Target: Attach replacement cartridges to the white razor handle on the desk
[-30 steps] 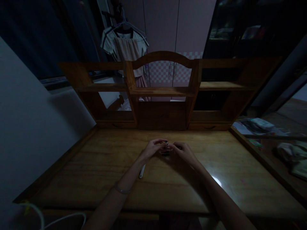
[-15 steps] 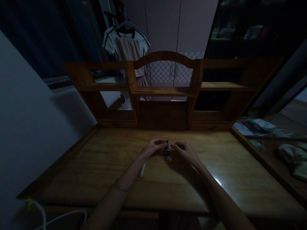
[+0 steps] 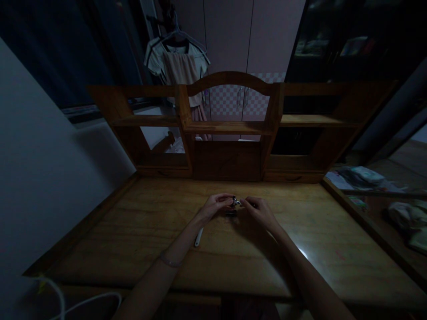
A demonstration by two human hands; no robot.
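Observation:
Above the desk, my left hand is closed, thumb and fingertips pinching a small black-and-silver metal piece. Its exact kind is too small to make out. From the other side my right hand is closed too, its thumb and forefinger pressed on the silvery end of the same piece. Just below the fingers a small black object, perhaps a binder clip, lies on the desk. A white strip with a hole at its near end lies beside my left forearm, its far end hidden by the wrist.
The wooden desk has a raised shelf unit along its back. A wall borders the left side. White cable hangs at the lower left. Bags and papers lie beyond the right edge.
The silvery end shows a little more between my fingertips, and my right hand has shifted very slightly to the right. Otherwise the hands keep nearly the same pose.

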